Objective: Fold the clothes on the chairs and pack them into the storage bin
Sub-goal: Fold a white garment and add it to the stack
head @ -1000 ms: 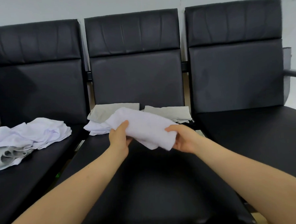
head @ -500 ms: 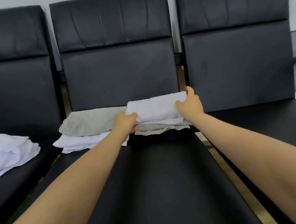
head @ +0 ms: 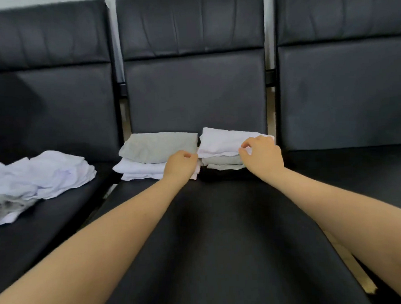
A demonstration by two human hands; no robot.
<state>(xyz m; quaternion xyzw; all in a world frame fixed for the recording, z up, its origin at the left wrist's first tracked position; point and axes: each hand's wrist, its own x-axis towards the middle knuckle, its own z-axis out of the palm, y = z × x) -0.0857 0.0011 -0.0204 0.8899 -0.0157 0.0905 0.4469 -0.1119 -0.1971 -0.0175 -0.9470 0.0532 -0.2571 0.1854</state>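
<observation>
A folded white garment lies on top of the right stack of folded grey clothes, at the back of the middle chair seat. Beside it is a left stack with a folded grey garment over white ones. My left hand hovers in front of the gap between the stacks, fingers loosely curled and holding nothing. My right hand is at the white garment's front right corner, fingers loosely curled against its edge. No storage bin is in view.
A loose heap of unfolded white and grey clothes lies on the left chair seat. The right chair seat holds nothing. Three black chair backs stand behind, and a strip of floor shows between the middle and right seats.
Both hands carried the folded white garment forward and set it on the right stack. They have since let go of its ends and drawn back a little toward me.
</observation>
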